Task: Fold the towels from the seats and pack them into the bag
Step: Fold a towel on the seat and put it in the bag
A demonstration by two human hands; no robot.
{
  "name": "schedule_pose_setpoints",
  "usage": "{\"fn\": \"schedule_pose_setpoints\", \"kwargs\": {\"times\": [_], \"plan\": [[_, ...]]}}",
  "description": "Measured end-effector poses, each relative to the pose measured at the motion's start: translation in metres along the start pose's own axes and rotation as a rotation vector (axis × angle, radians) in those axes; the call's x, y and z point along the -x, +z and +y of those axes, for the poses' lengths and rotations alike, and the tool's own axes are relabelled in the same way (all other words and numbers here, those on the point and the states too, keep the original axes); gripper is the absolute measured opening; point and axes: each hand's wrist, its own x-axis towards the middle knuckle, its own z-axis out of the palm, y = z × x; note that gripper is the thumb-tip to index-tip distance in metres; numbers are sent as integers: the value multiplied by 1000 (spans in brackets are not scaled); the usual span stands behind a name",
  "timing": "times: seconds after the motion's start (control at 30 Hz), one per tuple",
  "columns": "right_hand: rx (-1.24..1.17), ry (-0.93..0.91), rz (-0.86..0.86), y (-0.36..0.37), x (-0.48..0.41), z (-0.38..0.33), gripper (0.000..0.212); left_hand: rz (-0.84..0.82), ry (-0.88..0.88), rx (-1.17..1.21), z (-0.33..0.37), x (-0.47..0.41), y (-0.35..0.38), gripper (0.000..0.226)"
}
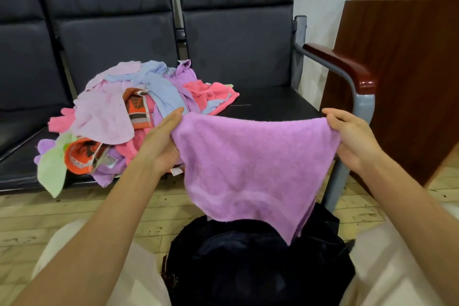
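Two hands, left point(162, 140) and right point(352, 140), one purple towel point(250, 164) stretched between them. One heap point(129, 117) of crumpled towels on the seats; its exact number cannot be told, though at least two orange patterned pieces point(137, 109) point(83, 155), one green point(53, 171), one bright pink point(211, 94) and several pale pink, blue and purple ones show. Three black seats point(248, 57) in a row, one wooden armrest point(345, 64), one dark bag point(258, 266) on the floor, one brown wooden panel point(402, 77) by the wall

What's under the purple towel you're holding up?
The dark bag sits on the floor beneath the purple towel, held by left hand and right hand. The towel's hanging corner covers part of its top.
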Motion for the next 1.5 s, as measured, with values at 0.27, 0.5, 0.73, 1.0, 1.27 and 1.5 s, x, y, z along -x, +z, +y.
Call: {"fn": "schedule_pose_setpoints", "kwargs": {"times": [0.27,0.5,0.73,1.0,1.27,1.5], "plan": [[182,-245,2,12,-10,-88,13,-41,-2,-132,52,12,55,53],[465,-302,59,-5,-12,-124,12,40,69,-262,88,3,57,9],[508,-291,103,-19,-12,-137,9,122,339,-544,100,-1,59,23],[372,-232,88,-16,-19,-129,21,253,458,-734,106,-7,54,26],[817,-465,111,-10,-16,-130,28,341,671,-1162,109,0,56,22],[1068,-561,291,-6,-18,-134,15,414,736,-1258,113,-6,66,11]]}}
